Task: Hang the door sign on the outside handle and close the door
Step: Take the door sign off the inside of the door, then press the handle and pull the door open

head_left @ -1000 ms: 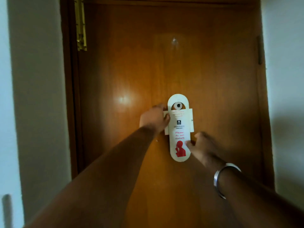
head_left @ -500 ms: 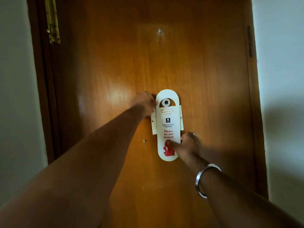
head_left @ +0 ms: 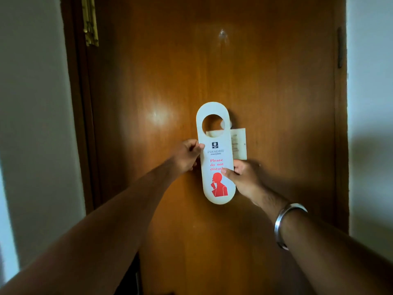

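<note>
Both arms reach forward, and the door sign [head_left: 215, 154] sits between them, held off the door [head_left: 265, 92]. The right hand [head_left: 242, 177] pinches the sign's lower right edge, thumb across the red lettering; the left hand [head_left: 187, 155] closes thumb and fingers on its left edge. Just above and beyond the right fingertips, a small peg [head_left: 223, 124] shows through the sign's hole beside a card [head_left: 239, 143]. My read: sign lifted free, hanging and door-closing both left.

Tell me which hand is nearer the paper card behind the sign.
Right. The right hand sits just below the card, pinching the sign; the left hand holds the sign's far edge.
</note>
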Demonstrator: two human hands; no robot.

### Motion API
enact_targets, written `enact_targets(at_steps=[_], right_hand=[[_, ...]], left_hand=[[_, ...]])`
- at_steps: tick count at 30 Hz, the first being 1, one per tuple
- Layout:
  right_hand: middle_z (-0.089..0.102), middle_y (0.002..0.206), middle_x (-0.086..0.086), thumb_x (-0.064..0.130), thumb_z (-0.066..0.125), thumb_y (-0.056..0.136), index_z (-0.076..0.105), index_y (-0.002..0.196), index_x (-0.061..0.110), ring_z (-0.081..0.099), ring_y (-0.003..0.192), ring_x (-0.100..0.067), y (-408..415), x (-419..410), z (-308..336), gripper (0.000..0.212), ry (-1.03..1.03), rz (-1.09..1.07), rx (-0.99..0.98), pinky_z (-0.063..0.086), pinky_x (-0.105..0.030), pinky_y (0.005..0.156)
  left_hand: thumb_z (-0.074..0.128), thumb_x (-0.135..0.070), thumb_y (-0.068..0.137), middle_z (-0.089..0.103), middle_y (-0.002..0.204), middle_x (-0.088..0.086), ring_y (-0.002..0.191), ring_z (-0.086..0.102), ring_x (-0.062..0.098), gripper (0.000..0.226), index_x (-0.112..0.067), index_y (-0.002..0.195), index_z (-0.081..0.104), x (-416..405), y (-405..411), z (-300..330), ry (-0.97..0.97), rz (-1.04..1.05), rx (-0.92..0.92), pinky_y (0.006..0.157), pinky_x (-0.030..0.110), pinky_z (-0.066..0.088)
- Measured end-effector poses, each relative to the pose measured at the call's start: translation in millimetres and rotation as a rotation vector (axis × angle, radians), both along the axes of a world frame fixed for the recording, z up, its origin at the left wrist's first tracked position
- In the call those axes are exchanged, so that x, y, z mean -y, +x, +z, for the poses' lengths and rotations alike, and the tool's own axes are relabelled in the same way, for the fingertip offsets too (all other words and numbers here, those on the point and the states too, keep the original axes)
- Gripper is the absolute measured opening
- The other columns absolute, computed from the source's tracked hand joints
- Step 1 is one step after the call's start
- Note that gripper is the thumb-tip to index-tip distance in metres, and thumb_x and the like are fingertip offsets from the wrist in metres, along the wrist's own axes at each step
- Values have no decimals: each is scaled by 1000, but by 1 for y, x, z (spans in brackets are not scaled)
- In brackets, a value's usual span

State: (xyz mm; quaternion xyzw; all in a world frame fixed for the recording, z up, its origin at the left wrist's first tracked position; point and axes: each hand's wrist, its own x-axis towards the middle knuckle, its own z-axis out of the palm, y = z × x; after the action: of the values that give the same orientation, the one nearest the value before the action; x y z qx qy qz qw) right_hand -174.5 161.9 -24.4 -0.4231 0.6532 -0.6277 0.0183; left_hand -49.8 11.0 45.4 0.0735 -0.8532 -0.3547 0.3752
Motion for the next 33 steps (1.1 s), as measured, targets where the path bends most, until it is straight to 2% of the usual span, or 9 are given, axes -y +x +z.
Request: enact_targets(at_steps=[4, 8, 12, 16, 18, 20, 23, 28, 33], right_hand=[[74, 120, -5, 25, 67, 92, 66, 119, 14, 73, 95, -13, 30, 20, -53, 28, 120, 103, 50, 60, -27, 76], [72, 121, -4, 26, 67, 93, 65, 123, 12, 71, 103, -20, 67, 50, -99, 33, 162, 163, 68, 60, -40, 87], [73, 110, -6, 26, 64, 95, 67, 113, 6, 70, 96, -23, 106, 76, -131, 27, 181, 161, 51, 59, -39, 82], [68, 108, -17, 26, 51, 101, 64, 118, 0, 62, 97, -27, 142, 93, -165, 34, 267, 92, 0, 52, -45, 91], [65, 119, -12, 45, 44, 98, 57, 131, 2, 61, 107, -25, 164, 97, -192, 56, 486, 164, -36, 51, -41, 96], [58, 138, -14, 41, 50, 99, 48, 141, 8, 57, 125, -27, 190, 106, -229, 54, 715, 249, -119, 49, -39, 102], [38, 157, -11, 43, 62, 91, 27, 153, 16, 40, 143, -30, 225, 121, -281, 76, 977, 206, -324, 40, -40, 111], [46, 149, -14, 44, 71, 83, 37, 144, 9, 39, 141, -34, 247, 152, -314, 79, 1021, -98, -676, 15, -49, 124], [48, 145, -3, 51, 75, 73, 38, 142, 22, 38, 138, -29, 241, 153, -341, 82, 830, -85, -431, 39, -40, 111]], left_hand=[[57, -32, 100, 72, 115, 4, 94, 72, 22, 24, -10, 109, 63, 17, 46, -81, 207, 0, 7, 75, 32, 61], [67, -20, 93, 73, 120, 4, 102, 73, 20, 25, -10, 116, 62, 24, 93, -137, 474, -76, -65, 76, 34, 63], [62, -17, 96, 73, 117, 1, 100, 74, 18, 13, -19, 109, 59, 35, 132, -173, 500, 21, -165, 75, 40, 64], [61, -22, 94, 76, 102, -18, 97, 73, 8, 13, -20, 106, 56, 45, 176, -185, 415, 54, -337, 69, 23, 60], [61, -23, 96, 73, 107, -17, 102, 71, 8, 14, -24, 109, 55, 48, 194, -192, 382, 110, -382, 73, 24, 60], [56, -18, 100, 70, 109, -19, 103, 70, 5, 15, -30, 107, 54, 52, 210, -205, 342, 159, -377, 72, 20, 58], [49, -14, 102, 67, 107, -27, 101, 66, -7, 31, -45, 102, 53, 51, 233, -222, 292, 239, -295, 69, 12, 55], [48, -12, 102, 64, 113, -29, 107, 62, -10, 26, -36, 109, 54, 45, 265, -243, 292, 208, -283, 71, 8, 53], [49, -15, 102, 63, 115, -32, 115, 60, -1, 27, -39, 115, 53, 28, 289, -259, 163, 152, -325, 79, 10, 53]])
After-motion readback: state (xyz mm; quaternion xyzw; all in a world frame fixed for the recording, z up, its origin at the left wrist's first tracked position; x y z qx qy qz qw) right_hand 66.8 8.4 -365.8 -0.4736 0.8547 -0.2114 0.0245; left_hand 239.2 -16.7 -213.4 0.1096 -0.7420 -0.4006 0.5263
